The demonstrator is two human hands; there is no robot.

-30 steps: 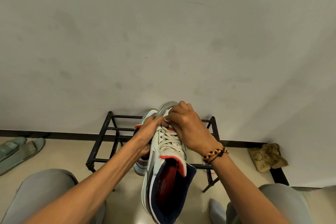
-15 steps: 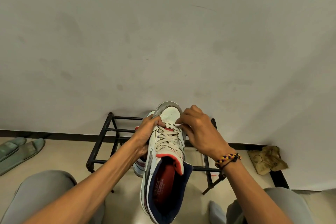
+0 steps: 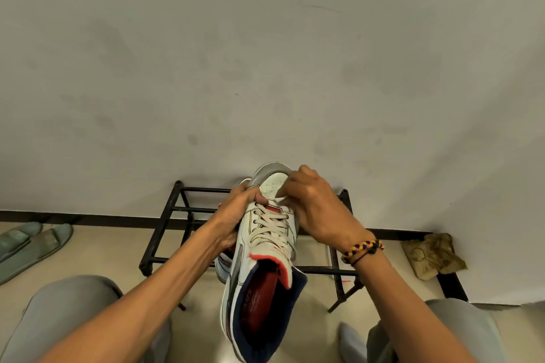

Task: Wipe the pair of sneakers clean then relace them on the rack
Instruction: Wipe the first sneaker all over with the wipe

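Up above the rack (image 3: 165,233), the left hand (image 3: 236,215) holds the sneaker (image 3: 265,244) in its grip; the right hand (image 3: 315,203) pinches its lace (image 3: 281,200).

second sneaker (image 3: 224,265) mostly hidden behind held sneaker (image 3: 259,259), slippers (image 3: 28,244) cropped

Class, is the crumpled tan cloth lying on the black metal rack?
No: the crumpled tan cloth lies on the floor by the wall, right of the black metal rack.
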